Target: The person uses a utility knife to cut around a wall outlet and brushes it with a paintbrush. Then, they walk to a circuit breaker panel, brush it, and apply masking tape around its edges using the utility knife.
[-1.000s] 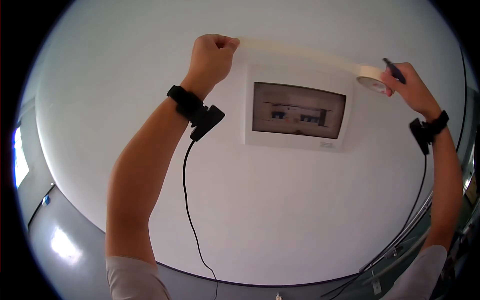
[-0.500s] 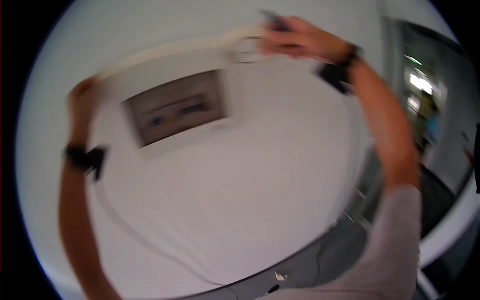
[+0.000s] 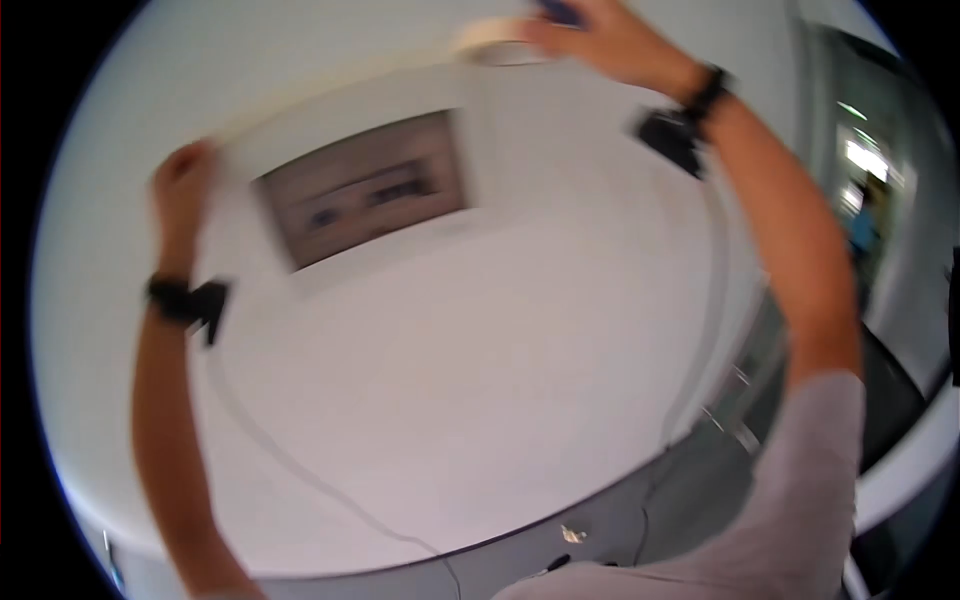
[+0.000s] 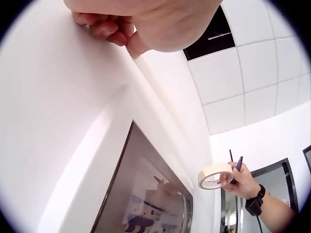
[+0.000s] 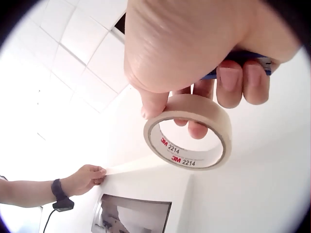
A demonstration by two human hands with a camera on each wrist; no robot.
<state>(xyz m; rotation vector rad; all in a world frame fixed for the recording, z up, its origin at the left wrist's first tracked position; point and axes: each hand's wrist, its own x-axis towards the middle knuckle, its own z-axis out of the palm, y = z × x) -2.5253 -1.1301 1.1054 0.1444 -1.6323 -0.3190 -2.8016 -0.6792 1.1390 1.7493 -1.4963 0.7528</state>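
A strip of cream tape (image 3: 340, 88) stretches above the wall-mounted breaker box (image 3: 365, 190). My left hand (image 3: 182, 195) pinches its left end between thumb and fingers, close to the wall. At the other end, my right hand (image 3: 625, 45) grips the tape roll (image 5: 221, 121), thumb outside and fingertips through the ring. A dark blue tool (image 5: 235, 63) is also held under the curled fingers of that hand. In the left wrist view the strip runs from the left fingertips along the box's top edge. The head view is blurred.
Wrist cameras with black cables hang below both wrists. A glass doorway (image 3: 865, 200) with bright reflections stands at the right. Below the white wall (image 3: 450, 400), a small pale object (image 3: 573, 535) lies near the wall's bottom edge. Ceiling panels (image 4: 218, 77) show overhead.
The head view has swung right, so the box and both hands appear further left. Both hands keep hold of the tape, with the strip still stretched between them.
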